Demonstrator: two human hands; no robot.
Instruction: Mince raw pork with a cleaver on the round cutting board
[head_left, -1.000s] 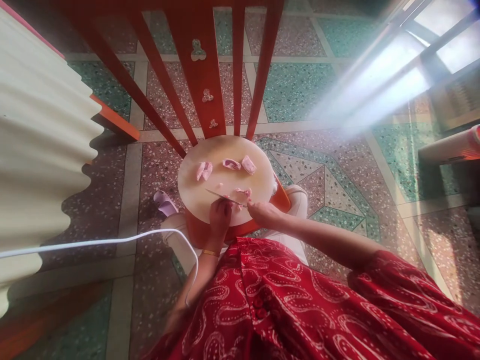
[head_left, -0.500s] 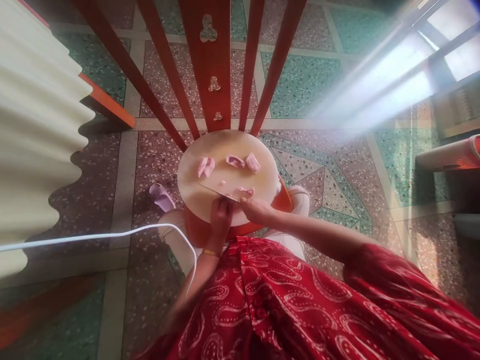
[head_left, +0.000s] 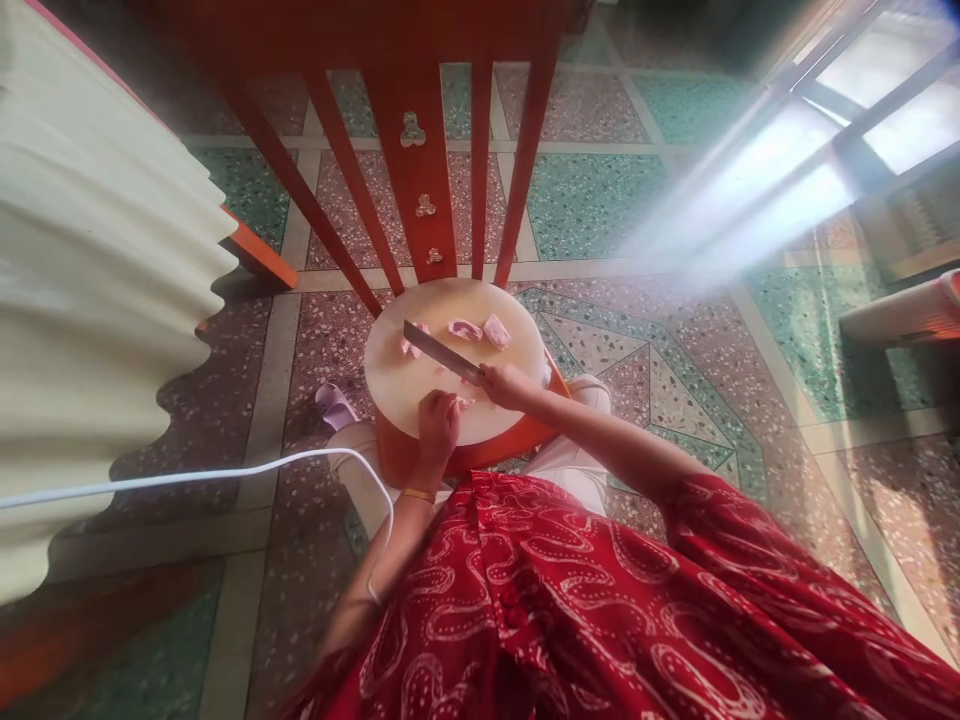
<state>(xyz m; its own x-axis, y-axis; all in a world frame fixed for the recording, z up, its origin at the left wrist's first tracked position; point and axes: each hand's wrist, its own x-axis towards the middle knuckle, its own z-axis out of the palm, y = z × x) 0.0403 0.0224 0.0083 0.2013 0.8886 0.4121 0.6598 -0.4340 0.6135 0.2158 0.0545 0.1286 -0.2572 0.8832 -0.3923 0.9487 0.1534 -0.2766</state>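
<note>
A round, pale cutting board [head_left: 390, 395] lies on the seat of a red chair. My right hand [head_left: 511, 387] grips a knife [head_left: 442, 352] by its handle, the broad blade slanting up and left above the board. Fingers curled, my left hand [head_left: 439, 425] is at the board's near edge, closed on a small pink piece of meat [head_left: 459, 402]. Farther back lie pale pink pieces of meat: one chunk [head_left: 496, 332] on the right, another [head_left: 465, 329] beside it, and a third [head_left: 414, 342] partly hidden behind the blade.
The red chair's slatted back [head_left: 409, 170] rises beyond the board. A white cable [head_left: 247, 468] crosses at left in front of me. A wavy cream cloth [head_left: 97, 300] hangs on the left, and a lilac slipper [head_left: 335, 405] is on the terrazzo floor.
The knife has lifted from beside my left hand and swung up toward the back of the board. My left hand is now apart from the blade. The whole view has tilted slightly.
</note>
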